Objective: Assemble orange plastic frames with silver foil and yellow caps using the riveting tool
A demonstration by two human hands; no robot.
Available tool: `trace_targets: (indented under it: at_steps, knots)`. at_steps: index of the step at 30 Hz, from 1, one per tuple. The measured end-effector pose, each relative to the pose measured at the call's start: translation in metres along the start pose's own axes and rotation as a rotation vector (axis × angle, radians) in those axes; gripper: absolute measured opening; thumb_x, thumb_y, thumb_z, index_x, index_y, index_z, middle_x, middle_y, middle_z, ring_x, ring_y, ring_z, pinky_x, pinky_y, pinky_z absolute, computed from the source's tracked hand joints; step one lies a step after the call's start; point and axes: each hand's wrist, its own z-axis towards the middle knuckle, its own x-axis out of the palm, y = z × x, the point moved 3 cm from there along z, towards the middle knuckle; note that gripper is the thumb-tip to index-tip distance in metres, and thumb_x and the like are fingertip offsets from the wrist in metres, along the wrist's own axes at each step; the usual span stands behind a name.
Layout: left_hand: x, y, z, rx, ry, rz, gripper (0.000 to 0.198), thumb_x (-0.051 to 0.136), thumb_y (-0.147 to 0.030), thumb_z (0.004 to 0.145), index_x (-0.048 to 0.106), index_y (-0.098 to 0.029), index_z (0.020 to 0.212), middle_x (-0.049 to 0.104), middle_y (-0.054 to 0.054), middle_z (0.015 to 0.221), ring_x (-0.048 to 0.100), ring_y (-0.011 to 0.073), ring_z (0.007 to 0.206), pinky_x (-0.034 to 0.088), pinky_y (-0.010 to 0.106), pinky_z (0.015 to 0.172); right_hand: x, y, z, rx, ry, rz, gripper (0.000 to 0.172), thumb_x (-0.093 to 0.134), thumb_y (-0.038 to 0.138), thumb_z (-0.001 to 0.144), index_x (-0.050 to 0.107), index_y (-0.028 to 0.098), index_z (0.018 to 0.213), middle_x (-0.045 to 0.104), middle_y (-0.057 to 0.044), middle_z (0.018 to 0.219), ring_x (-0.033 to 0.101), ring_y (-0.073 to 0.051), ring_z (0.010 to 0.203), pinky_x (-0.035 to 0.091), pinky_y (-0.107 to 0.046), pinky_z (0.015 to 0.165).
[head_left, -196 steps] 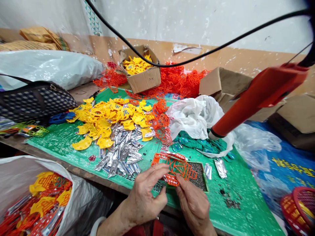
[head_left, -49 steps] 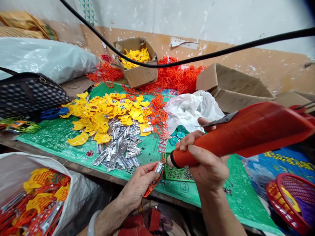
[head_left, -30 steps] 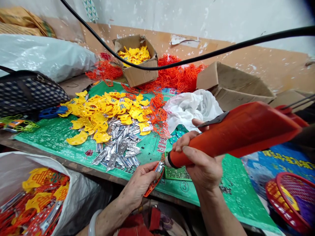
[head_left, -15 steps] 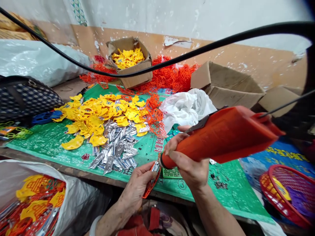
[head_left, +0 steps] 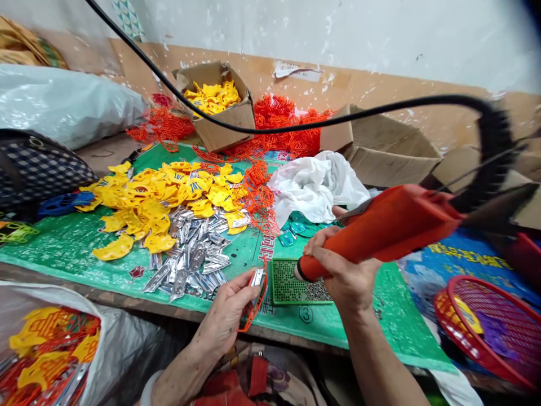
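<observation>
My left hand (head_left: 228, 307) pinches an orange lattice piece with a silver strip (head_left: 255, 287) on edge at the table's front. My right hand (head_left: 344, 270) is wrapped round the nose of a big orange corded tool (head_left: 389, 225). The tool's tip is a little right of the piece, above a small green mesh tray (head_left: 291, 285). A black cable (head_left: 296, 127) arcs from the tool's rear across the view.
Yellow pieces (head_left: 156, 194) and silver strips (head_left: 194, 262) are heaped on the green mat (head_left: 76, 248). Behind lie orange lattice piles (head_left: 287, 121), a cardboard box of yellow pieces (head_left: 215, 104) and a white bag (head_left: 313, 186). A sack of finished pieces (head_left: 46, 349) sits front left, a red basket (head_left: 490, 321) right.
The tool's tip has drawn back to the right, away from the orange piece. Earlier both hands held the piece flat with the tool hanging free.
</observation>
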Motion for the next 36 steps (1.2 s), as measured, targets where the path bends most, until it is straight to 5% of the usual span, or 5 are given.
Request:
trace_targets:
  at_steps: [6, 17, 26, 36]
  knots:
    - [-0.001, -0.008, 0.0, -0.031, -0.072, 0.001, 0.038, 0.085, -0.031, 0.061, 0.076, -0.018, 0.096, 0.069, 0.0, 0.077, 0.052, 0.0087, 0.056, 0.044, 0.018, 0.05, -0.014, -0.019, -0.006, -0.009, -0.007, -0.088, 0.04, 0.071, 0.021, 0.068, 0.062, 0.023, 0.106, 0.059, 0.004, 0.067, 0.058, -0.016, 0.057, 0.053, -0.04, 0.064]
    - [-0.007, -0.017, 0.001, 0.027, -0.057, 0.198, 0.041, 0.08, -0.035, 0.068, 0.072, -0.017, 0.103, 0.07, 0.002, 0.087, 0.057, 0.0109, 0.06, 0.052, 0.023, 0.053, -0.013, -0.025, -0.006, 0.012, -0.019, -0.093, 0.036, 0.072, 0.021, 0.067, 0.062, 0.023, 0.102, 0.058, 0.004, 0.067, 0.058, -0.016, 0.058, 0.054, -0.041, 0.066]
    - [-0.009, -0.031, 0.008, 0.057, -0.057, 0.485, 0.031, 0.074, -0.04, 0.07, 0.061, -0.017, 0.087, 0.06, -0.006, 0.052, 0.055, 0.0108, 0.045, 0.045, 0.021, 0.048, -0.013, -0.024, -0.006, 0.036, 0.002, -0.078, 0.035, 0.073, 0.021, 0.066, 0.062, 0.023, 0.099, 0.06, 0.004, 0.068, 0.059, -0.017, 0.059, 0.054, -0.042, 0.067]
    - [-0.006, -0.031, 0.016, 0.072, 0.033, 0.633, 0.026, 0.068, -0.041, 0.076, 0.057, -0.02, 0.087, 0.051, -0.009, 0.054, 0.049, 0.0089, 0.039, 0.039, 0.02, 0.043, -0.011, -0.024, -0.006, 0.027, -0.001, -0.093, 0.037, 0.073, 0.021, 0.065, 0.061, 0.024, 0.1, 0.06, 0.005, 0.067, 0.059, -0.016, 0.058, 0.055, -0.04, 0.064]
